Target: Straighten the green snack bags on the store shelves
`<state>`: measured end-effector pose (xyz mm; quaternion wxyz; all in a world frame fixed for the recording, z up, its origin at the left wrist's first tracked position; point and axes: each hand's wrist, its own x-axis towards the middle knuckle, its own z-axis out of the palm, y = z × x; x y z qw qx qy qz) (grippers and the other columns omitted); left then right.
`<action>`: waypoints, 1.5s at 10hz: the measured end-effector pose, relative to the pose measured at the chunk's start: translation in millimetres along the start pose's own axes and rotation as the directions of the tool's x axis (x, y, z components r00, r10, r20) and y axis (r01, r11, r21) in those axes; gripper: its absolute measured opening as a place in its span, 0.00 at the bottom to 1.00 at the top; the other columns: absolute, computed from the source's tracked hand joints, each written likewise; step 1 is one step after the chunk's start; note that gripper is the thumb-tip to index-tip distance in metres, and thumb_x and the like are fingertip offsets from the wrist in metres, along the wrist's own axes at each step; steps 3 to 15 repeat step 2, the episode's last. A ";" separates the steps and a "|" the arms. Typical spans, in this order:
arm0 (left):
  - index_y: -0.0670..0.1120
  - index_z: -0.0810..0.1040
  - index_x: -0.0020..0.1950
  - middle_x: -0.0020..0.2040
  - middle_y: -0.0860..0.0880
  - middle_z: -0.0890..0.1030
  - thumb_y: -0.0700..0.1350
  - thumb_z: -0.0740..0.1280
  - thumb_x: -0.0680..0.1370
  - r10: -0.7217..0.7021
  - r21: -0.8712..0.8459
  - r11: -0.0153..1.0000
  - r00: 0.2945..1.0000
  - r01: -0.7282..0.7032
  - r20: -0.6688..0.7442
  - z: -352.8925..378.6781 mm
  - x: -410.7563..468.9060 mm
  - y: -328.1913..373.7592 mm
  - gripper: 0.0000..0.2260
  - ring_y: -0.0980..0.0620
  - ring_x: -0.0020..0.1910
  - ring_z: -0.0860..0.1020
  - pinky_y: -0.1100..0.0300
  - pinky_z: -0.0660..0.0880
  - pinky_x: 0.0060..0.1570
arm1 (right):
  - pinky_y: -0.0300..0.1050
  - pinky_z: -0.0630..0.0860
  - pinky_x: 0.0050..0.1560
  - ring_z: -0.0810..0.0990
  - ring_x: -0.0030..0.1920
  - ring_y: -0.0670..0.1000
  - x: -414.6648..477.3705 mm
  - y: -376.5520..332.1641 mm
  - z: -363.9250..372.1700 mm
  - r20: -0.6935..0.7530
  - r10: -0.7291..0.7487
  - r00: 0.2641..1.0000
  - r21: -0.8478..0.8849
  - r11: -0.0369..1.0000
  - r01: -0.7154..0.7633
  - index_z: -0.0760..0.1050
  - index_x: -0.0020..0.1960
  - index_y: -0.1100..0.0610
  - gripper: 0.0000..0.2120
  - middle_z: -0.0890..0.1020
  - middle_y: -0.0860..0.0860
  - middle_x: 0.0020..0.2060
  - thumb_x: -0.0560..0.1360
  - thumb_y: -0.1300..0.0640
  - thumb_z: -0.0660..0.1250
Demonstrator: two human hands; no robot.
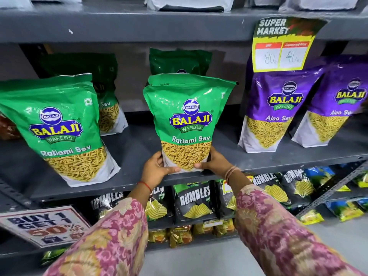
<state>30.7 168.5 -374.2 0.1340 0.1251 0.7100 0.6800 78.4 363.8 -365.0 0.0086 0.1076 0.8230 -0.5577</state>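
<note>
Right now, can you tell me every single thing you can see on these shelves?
Ratlami Sev bags: four, green, middle shelf; two in front, two behind.
Aloo Sev bags: two, purple, middle shelf, right side.
Price tag: one, yellow and green, hanging from the upper shelf edge.
Rumbles bags: several, black, lower shelf.
Small packets: several, blue and yellow, lower right.
Offer sign: one, white with red and blue print, lower left.
Shelves: grey metal.
Left hand: holds the centre green bag's bottom left corner.
Right hand: holds its bottom right corner.
</note>
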 end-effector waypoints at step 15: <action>0.40 0.71 0.60 0.64 0.40 0.74 0.29 0.73 0.63 0.012 0.029 1.000 0.999 -0.010 -0.046 -1.1 -7.5 -5.3 0.27 0.50 0.54 0.76 0.68 0.76 0.51 | 0.53 0.61 0.72 0.63 0.70 0.56 -13.2 7.3 12.3 -0.118 -0.049 0.992 0.212 0.975 0.073 0.46 0.71 0.61 0.46 0.62 0.59 0.70 0.64 0.72 0.72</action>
